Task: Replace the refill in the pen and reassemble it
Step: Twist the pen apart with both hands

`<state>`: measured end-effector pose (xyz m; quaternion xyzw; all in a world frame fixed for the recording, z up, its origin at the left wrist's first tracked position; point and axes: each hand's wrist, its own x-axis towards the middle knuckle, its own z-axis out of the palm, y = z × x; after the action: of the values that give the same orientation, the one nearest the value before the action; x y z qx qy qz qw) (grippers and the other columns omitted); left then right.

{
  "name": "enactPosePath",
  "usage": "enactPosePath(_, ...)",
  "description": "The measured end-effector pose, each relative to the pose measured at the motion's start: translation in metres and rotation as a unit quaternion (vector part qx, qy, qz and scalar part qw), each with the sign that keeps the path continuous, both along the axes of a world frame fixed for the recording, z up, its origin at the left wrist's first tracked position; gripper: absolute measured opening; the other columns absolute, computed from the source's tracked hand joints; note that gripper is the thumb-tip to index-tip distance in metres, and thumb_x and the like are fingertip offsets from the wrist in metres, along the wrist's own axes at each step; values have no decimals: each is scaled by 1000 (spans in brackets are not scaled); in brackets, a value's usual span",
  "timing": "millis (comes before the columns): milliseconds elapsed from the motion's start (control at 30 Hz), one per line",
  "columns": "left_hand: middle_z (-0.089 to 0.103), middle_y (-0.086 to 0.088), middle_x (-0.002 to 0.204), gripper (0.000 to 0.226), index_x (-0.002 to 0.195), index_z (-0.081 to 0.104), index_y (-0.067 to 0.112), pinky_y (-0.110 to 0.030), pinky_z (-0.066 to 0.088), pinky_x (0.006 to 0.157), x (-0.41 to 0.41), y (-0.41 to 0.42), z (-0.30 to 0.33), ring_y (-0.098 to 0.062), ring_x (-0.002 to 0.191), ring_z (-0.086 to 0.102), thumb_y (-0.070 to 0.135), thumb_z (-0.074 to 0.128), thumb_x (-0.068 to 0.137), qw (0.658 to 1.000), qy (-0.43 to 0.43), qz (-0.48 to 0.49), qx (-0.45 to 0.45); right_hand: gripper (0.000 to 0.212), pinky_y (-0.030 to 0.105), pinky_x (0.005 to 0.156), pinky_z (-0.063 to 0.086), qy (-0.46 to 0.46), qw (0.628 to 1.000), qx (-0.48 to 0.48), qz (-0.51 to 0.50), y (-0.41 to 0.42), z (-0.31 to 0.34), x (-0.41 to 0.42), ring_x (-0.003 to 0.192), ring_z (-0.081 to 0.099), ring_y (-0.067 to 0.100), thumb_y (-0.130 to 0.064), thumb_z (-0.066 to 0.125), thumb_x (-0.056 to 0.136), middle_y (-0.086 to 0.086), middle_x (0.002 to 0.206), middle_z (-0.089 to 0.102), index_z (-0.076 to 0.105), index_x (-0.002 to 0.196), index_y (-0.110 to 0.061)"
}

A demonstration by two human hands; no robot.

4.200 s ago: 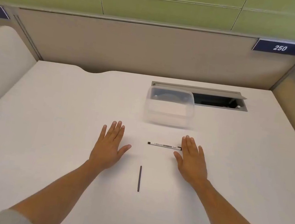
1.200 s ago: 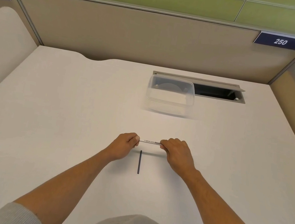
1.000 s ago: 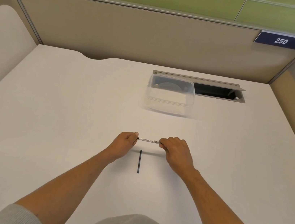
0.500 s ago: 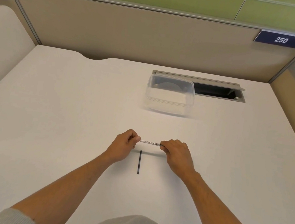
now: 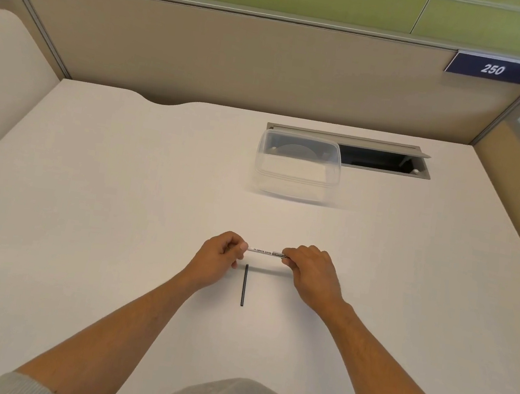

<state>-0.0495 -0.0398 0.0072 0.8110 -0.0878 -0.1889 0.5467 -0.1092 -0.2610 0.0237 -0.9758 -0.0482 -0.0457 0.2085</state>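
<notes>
A thin white pen (image 5: 265,251) with black lettering is held level just above the white desk (image 5: 83,205), between both hands. My left hand (image 5: 218,256) pinches its left end, and my right hand (image 5: 311,272) is closed around its right end, hiding that end. A thin dark refill (image 5: 244,284) lies on the desk just below the pen, pointing toward me, touched by neither hand.
A clear lidded plastic container (image 5: 298,165) stands farther back on the desk. Behind it is an open cable slot (image 5: 381,158) in the desk surface. Beige partition walls (image 5: 237,60) close off the back and the right side.
Earlier both hands lay flat on the desk beside the pen. They have since picked it up by its ends. Over the last second the grip barely shifts.
</notes>
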Motion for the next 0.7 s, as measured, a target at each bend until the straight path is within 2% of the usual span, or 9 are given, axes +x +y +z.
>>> enactPosePath(67,63,2,75,14,86,61,12,-13,43,58,0,1,-1,-6,59,59,20,56,96,1000,-8,-7,-5,18,38,70,36,2,1000,-1,1,0,0,0,79,54,28,-22,49,96,4,82,67,66,100,-16)
enactPosePath(133,59,1,73,15,85,57,11,-11,41,57,-1,1,0,-6,58,56,18,52,97,1000,-13,-15,11,18,37,70,36,2,1000,-1,4,1,0,0,79,53,27,-22,49,96,4,82,67,66,101,-17)
enactPosePath(200,55,0,69,21,80,54,13,-13,38,55,-3,0,1,-9,57,51,21,48,99,999,-15,-19,36,17,37,69,35,-2,1000,-2,6,2,1,-1,78,53,28,-21,50,96,4,81,66,66,100,-16)
enactPosePath(300,49,0,61,33,69,51,18,-24,36,56,-3,-2,2,-15,57,44,27,44,100,998,-6,-8,57,15,37,67,35,-9,1000,-6,7,2,1,-1,76,53,28,-20,52,95,5,78,66,66,97,-16)
enactPosePath(400,39,2,57,44,58,41,19,-32,31,60,-4,-5,4,-21,58,35,33,44,100,999,31,14,30,15,37,66,36,-11,1000,-6,7,3,2,-1,76,53,28,-20,53,95,4,78,67,66,97,-16)
enactPosePath(500,34,5,51,51,52,38,21,-31,28,56,-4,-8,7,-19,50,31,39,45,99,996,73,42,-14,15,38,67,36,-12,1000,-4,9,5,2,-1,77,53,29,-20,52,95,5,79,67,66,98,-16)
enactPosePath(600,47,3,48,50,56,51,18,-28,33,53,-4,-5,5,-15,46,41,44,46,98,998,62,26,-4,16,38,67,36,-10,1000,-5,8,4,3,-1,78,53,29,-20,52,95,5,80,67,66,99,-16)
enactPosePath(700,60,2,64,30,78,59,11,-23,39,55,-5,-1,1,-10,54,54,31,52,98,1000,24,1,-3,17,38,68,35,-6,1000,-2,2,2,3,-2,78,53,30,-20,51,95,6,80,67,67,99,-15)
